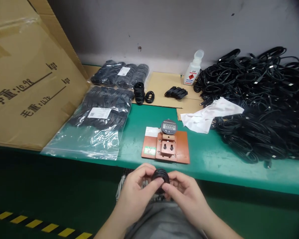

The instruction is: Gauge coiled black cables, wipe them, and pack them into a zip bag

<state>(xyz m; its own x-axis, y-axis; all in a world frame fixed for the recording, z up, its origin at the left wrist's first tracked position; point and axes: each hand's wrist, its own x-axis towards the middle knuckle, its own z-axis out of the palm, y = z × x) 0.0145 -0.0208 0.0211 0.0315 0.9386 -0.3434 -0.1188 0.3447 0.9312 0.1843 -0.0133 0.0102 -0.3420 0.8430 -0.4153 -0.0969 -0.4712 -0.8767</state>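
Between my two hands is a coiled black cable (160, 174), held in front of the table's near edge. My left hand (139, 189) pinches its left side, with the thumb across the front of the coil. From the right, my right hand (186, 191) grips the same coil with thumb and fingers. The cable's ends are hidden by my fingers. Just beyond my hands, a brown gauge fixture (168, 149) rests on the green table (137, 122). Its round digital dial (168, 126) reads 0.000.
At left stand a large cardboard box (27, 83) and clear bags of coiled cables (99, 122). Small cable coils (139, 93) and a cable bundle (176, 93) lie on cardboard. A white bottle (192, 71), white cloth (211, 114) and big cable heap (259, 99) are at right.
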